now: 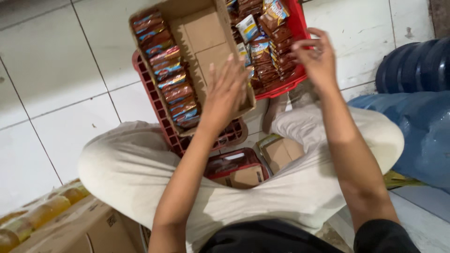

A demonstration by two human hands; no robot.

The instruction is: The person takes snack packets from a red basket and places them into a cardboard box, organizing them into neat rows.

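This looks like a small shop's stockroom floor: white floor tiles (pixel 56 61), a cardboard tray (pixel 206 35) of snack packets (pixel 171 79) under the fingers (pixel 229 79), red crates (pixel 286 84), water jugs (pixel 415 65) and boxed bottles (pixel 42 215).

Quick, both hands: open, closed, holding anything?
Left hand: open, fingers spread, flat against the cardboard box, gripping nothing.
Right hand: fingers curled at the red crate among the brown sachets; a grip cannot be told.

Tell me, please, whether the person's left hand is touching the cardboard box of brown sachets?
Touching. The head view shows the left hand lying flat on the cardboard box, palm on its near wall and fingers spread over the bare floor, with no gap visible.
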